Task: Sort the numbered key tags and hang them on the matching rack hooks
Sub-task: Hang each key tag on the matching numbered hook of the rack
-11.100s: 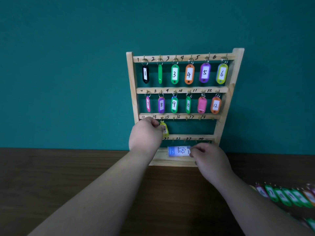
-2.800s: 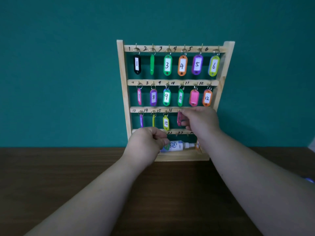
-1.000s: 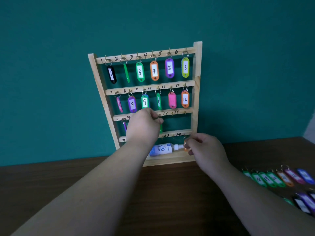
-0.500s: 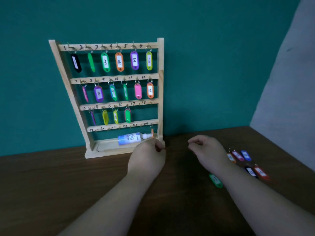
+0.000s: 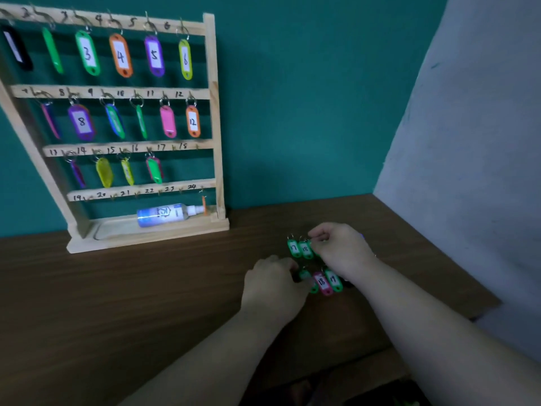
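The wooden rack [image 5: 216, 118] stands at the left against the wall. Tags fill its two upper rows, and several more hang on the left hooks of the third row. An orange tag [image 5: 204, 205] hangs at hook 24. Loose tags lie on the table to the right: green 17 [image 5: 293, 249], green 18 [image 5: 305, 249], pink 18 [image 5: 322, 283] and green 19 [image 5: 334, 279]. My right hand [image 5: 341, 249] pinches the top of a further green tag [image 5: 315, 250], which it mostly hides. My left hand [image 5: 275, 287] rests at the lower row with its fingertips over another green tag [image 5: 310, 284]; its grip is hidden.
A small white and blue bottle [image 5: 167, 214] lies on its side in the rack's base tray. A grey panel [image 5: 468, 142] rises at the right, close behind the loose tags. The table's right edge [image 5: 486, 307] runs just past my right forearm.
Both hands have moved from the rack's base to the loose tags on the table at the right. The view has swung right and closer. The orange tag stays on hook 24.
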